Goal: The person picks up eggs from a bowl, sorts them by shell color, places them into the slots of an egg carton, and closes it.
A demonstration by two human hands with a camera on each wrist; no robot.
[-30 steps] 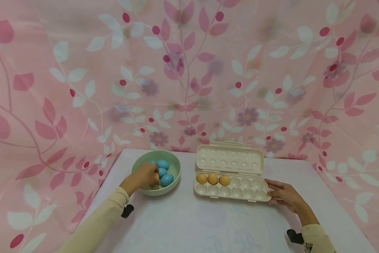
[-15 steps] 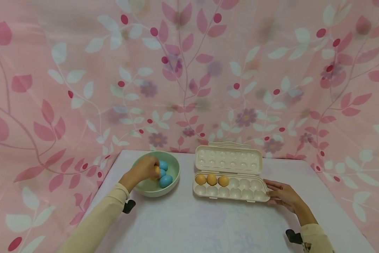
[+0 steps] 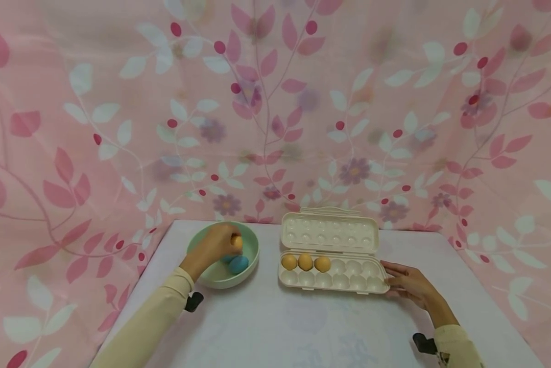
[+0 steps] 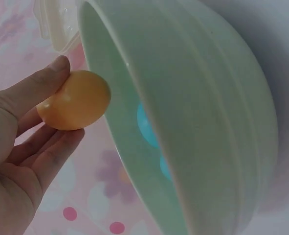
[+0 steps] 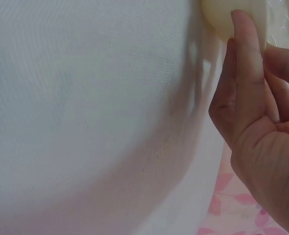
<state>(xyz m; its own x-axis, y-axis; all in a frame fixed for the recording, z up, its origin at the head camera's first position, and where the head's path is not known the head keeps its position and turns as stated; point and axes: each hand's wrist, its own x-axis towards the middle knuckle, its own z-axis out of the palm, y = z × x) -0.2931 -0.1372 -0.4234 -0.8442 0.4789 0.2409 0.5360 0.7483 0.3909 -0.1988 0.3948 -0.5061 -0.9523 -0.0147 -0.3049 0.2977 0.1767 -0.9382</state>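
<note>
Over the green bowl [image 3: 254,255], my left hand [image 3: 213,245] pinches an orange-yellow egg [image 4: 78,100] between thumb and fingers. In the left wrist view the egg is near the bowl's rim, clear of the blue eggs inside. One blue egg [image 3: 239,265] shows well in the head view; the hand covers others. A cream egg carton [image 3: 330,288] lies with its lid up, and three orange-yellow eggs [image 3: 305,262] sit in the left of its back row. My right hand [image 3: 410,286] holds the carton's right end, fingers and thumb at its edge.
The carton's raised lid [image 3: 329,232] leans toward the flowered pink cloth [image 3: 275,128] behind the table. A white cloth [image 3: 275,327] covers the table. Bowl and carton stand side by side with a gap between them.
My left hand has risen from inside the bowl and shifted slightly right, lifting the orange-yellow egg off the blue ones. The right hand stays at the carton's end.
</note>
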